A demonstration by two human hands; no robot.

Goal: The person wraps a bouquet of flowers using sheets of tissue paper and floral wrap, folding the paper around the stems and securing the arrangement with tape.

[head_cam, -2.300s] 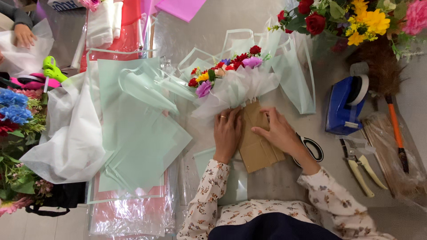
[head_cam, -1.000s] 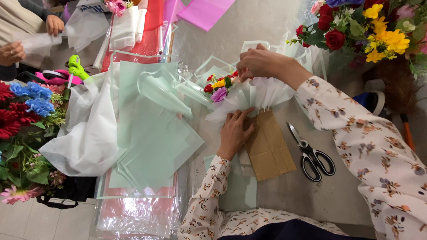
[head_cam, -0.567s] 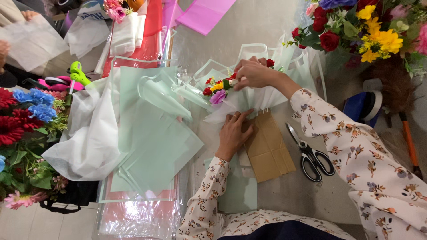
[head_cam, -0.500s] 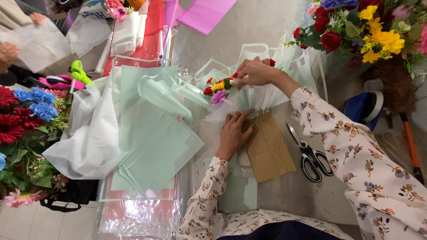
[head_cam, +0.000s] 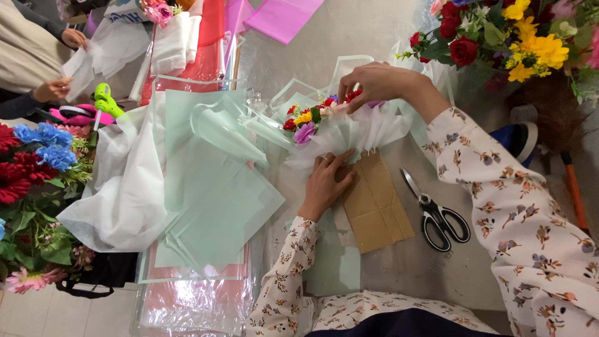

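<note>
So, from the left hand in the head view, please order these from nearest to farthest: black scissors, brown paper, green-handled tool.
From the left hand:
1. Brown paper, touching it, just right.
2. Black scissors, farther right on the table.
3. Green-handled tool, far upper left.

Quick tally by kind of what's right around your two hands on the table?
Small bouquet under the right hand: 1
Brown paper wrap by the left hand: 1
Black-handled scissors: 1
Stack of mint-green wrapping sheets: 1
Total: 4
</note>
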